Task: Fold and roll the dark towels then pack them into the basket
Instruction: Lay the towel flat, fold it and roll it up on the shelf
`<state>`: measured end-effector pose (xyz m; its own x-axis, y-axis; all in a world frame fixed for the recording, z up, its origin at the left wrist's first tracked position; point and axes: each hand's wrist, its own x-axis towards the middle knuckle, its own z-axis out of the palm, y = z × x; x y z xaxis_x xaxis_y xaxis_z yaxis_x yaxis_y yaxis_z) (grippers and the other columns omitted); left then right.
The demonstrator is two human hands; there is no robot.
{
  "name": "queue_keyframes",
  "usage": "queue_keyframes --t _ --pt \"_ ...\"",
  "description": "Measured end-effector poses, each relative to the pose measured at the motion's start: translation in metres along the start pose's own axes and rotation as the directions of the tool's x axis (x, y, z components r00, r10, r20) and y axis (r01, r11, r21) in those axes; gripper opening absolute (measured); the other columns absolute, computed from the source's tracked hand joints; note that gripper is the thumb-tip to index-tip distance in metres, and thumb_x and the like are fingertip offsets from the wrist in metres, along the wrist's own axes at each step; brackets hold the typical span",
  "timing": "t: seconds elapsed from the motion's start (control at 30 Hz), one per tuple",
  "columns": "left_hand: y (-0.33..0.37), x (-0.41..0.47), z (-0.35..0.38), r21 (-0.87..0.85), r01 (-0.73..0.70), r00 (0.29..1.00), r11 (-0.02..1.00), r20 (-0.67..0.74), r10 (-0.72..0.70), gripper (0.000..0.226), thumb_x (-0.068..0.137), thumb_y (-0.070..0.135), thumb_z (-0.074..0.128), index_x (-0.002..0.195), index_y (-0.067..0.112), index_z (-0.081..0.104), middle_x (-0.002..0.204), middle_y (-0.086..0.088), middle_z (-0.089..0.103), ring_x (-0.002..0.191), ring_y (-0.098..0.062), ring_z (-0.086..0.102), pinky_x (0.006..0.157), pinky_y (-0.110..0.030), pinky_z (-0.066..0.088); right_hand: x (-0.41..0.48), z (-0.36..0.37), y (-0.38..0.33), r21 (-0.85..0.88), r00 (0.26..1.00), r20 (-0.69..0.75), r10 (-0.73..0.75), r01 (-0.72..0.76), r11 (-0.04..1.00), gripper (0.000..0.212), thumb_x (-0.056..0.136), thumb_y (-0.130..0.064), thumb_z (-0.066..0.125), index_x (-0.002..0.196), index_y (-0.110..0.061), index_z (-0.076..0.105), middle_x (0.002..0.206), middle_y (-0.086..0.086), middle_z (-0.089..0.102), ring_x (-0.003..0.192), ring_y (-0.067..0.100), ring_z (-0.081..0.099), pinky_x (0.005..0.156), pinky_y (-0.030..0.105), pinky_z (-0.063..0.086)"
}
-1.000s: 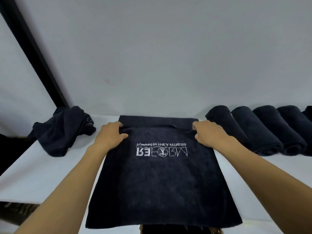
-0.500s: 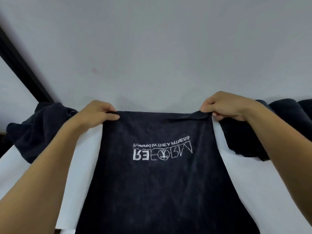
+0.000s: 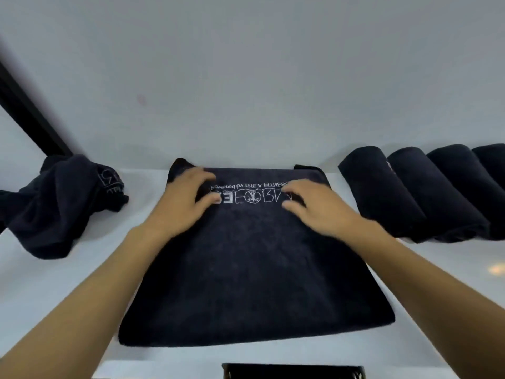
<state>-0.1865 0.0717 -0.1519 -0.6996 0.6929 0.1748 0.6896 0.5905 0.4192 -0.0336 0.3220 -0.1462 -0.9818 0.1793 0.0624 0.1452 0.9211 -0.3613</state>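
A dark towel [image 3: 254, 269] lies flat in the middle of the white table [image 3: 68, 296], its white printed lettering [image 3: 251, 191] upside down near the far edge. The left hand [image 3: 183, 206] and right hand [image 3: 319, 212] rest palm-down on that far part at either end of the lettering, fingers spread and lightly bent, pressing on the cloth rather than gripping it, though both are blurred. A crumpled towel [image 3: 54, 203] sits at the far left, a row of rolled towels [image 3: 382, 192] lies side by side at the far right, and a dark object [image 3: 292, 372] too cropped to identify shows at the bottom edge.
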Motion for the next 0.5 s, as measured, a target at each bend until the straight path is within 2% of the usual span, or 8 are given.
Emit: queue_keyframes --t 0.07,0.17,0.23,0.3,0.37,0.4,0.47,0.5 --pt "0.009 -0.037 0.009 0.071 -0.053 0.994 0.996 0.102 0.046 0.080 0.083 0.070 0.024 0.143 0.023 0.045 0.154 -0.004 0.037 0.146 -0.020 0.025 0.120 -0.036 0.014 -0.028 0.012 -0.001 -0.056 0.998 0.053 -0.034 0.037 0.998 0.051 0.101 -0.044 0.038 0.147 -0.020 0.040 0.157 -0.002 0.031 0.146 0.017 0.023 0.120 0.034 0.013" --pt "0.013 -0.093 0.006 0.137 -0.109 0.987 0.985 0.135 0.090 0.083 0.082 0.080 0.012 0.150 0.035 0.029 0.161 0.008 0.012 0.150 -0.012 0.004 0.120 -0.028 -0.004 -0.076 0.012 -0.004 -0.065 0.995 0.022 -0.095 0.096 0.993 0.076 0.090 -0.072 0.016 0.147 -0.027 0.039 0.158 -0.007 0.028 0.148 0.009 0.016 0.120 0.027 0.004" --pt "0.018 -0.131 -0.001 0.110 -0.177 0.970 0.978 0.186 0.155 0.085 0.079 0.088 0.021 0.150 0.041 0.024 0.161 0.014 0.005 0.150 -0.009 -0.003 0.121 -0.031 -0.005 -0.112 0.006 -0.007 -0.024 0.984 0.065 -0.167 0.168 0.985 0.077 0.087 -0.078 0.019 0.145 -0.032 0.042 0.157 -0.014 0.027 0.147 0.001 0.014 0.120 0.026 0.003" --pt "0.019 -0.164 -0.009 0.066 -0.229 0.952 0.971 0.221 0.210 0.090 0.071 0.091 0.039 0.147 0.043 0.028 0.160 0.018 0.009 0.149 -0.006 -0.003 0.121 -0.032 -0.002 -0.145 -0.001 -0.008 0.046 0.972 0.117 -0.202 0.198 0.979 0.075 0.083 -0.080 0.036 0.143 -0.035 0.044 0.155 -0.020 0.026 0.145 -0.005 0.012 0.121 0.026 0.003" --pt "0.015 -0.190 -0.014 0.067 -0.269 0.949 0.961 0.191 0.252 0.088 0.070 0.089 0.048 0.143 0.041 0.041 0.157 0.018 0.022 0.148 -0.006 0.010 0.119 -0.028 0.008 -0.172 -0.005 -0.008 -0.014 0.964 0.111 -0.241 0.244 0.970 0.072 0.081 -0.078 0.047 0.139 -0.035 0.050 0.153 -0.020 0.032 0.143 -0.004 0.020 0.120 0.026 0.011" --pt "0.014 -0.199 -0.017 0.077 -0.285 0.951 0.955 0.148 0.272 0.079 0.074 0.085 0.047 0.138 0.039 0.051 0.153 0.017 0.033 0.145 -0.006 0.022 0.117 -0.026 0.015 -0.181 -0.007 -0.008 -0.072 0.959 0.074 -0.272 0.277 0.958 0.064 0.083 -0.072 0.052 0.133 -0.033 0.056 0.147 -0.017 0.042 0.139 0.000 0.033 0.117 0.028 0.023" --pt "0.013 -0.211 -0.025 0.101 -0.309 0.951 0.946 0.042 0.306 0.059 0.088 0.072 0.039 0.119 0.031 0.068 0.136 0.013 0.056 0.130 -0.007 0.047 0.108 -0.024 0.034 -0.191 -0.009 -0.013 -0.200 0.937 -0.018 -0.349 0.339 0.919 0.037 0.081 -0.043 0.074 0.113 -0.026 0.070 0.121 -0.008 0.066 0.110 0.009 0.060 0.091 0.032 0.052" --pt "0.014 -0.215 -0.029 0.119 -0.324 0.945 0.939 0.004 0.326 0.057 0.094 0.065 0.034 0.109 0.026 0.074 0.126 0.011 0.064 0.119 -0.008 0.057 0.100 -0.023 0.044 -0.196 -0.010 -0.017 -0.258 0.931 -0.026 -0.363 0.345 0.902 0.035 0.070 -0.025 0.086 0.103 -0.022 0.075 0.105 -0.005 0.071 0.093 0.012 0.066 0.074 0.030 0.057"
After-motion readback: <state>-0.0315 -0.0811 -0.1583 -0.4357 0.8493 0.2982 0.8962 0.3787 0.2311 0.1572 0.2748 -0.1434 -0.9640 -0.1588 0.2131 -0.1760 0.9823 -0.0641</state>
